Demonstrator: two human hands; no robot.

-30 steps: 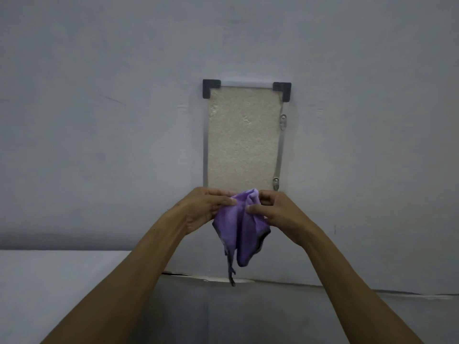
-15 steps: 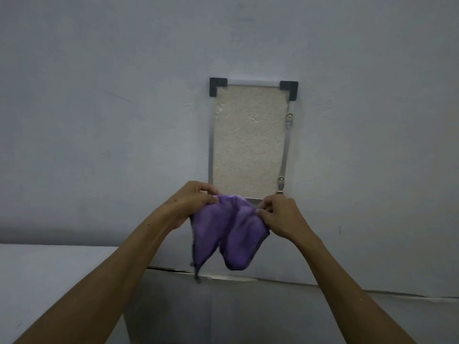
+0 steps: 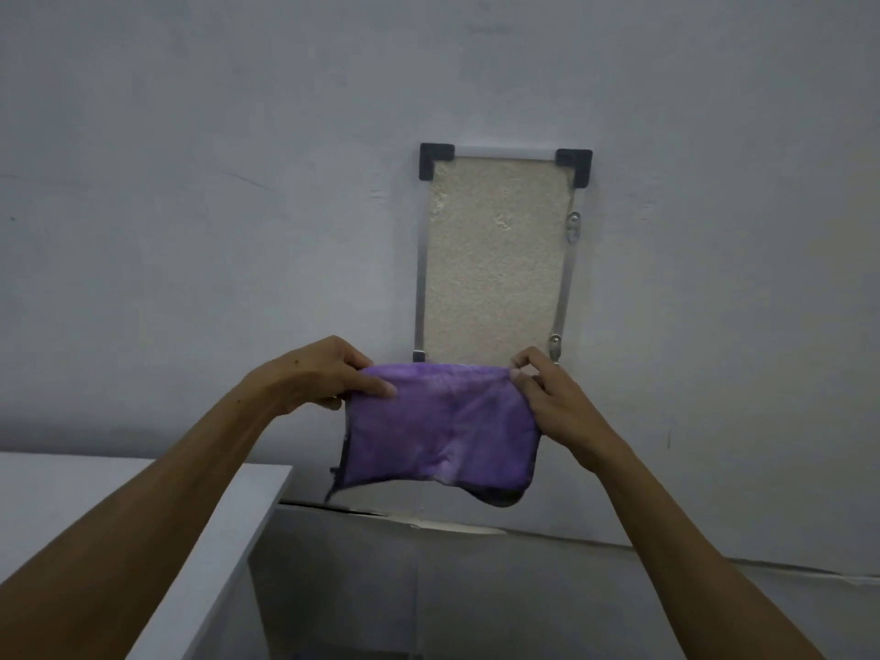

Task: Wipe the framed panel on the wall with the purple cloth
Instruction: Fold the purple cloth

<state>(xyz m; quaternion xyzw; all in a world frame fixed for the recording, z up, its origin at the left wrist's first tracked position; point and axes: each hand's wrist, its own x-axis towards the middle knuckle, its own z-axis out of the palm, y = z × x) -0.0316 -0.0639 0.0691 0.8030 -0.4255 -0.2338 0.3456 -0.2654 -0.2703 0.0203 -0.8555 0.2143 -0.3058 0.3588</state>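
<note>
The fingers (image 3: pixel 376 387) of the left hand (image 3: pixel 316 376) are curling over the top left corner of the purple cloth (image 3: pixel 440 428), thumb behind it, pinching the fabric. The right hand (image 3: pixel 555 402) is gripping the top right corner in the same way, its fingers clamped on the folded edge. Between the two hands the cloth is hanging spread out flat, its upper edge stretched level and its lower edge sagging, with a dark trim showing at 7 o'clock and 5 o'clock. The cloth is covering the bottom edge of the framed panel (image 3: pixel 493 259), which is sitting at 12 o'clock from it on the grey wall (image 3: pixel 190 183). The panel is showing a rough beige face, metal side strips and black corner pieces. At 8 o'clock from the cloth, a white tabletop (image 3: pixel 57 488) is lying under the left forearm.
</note>
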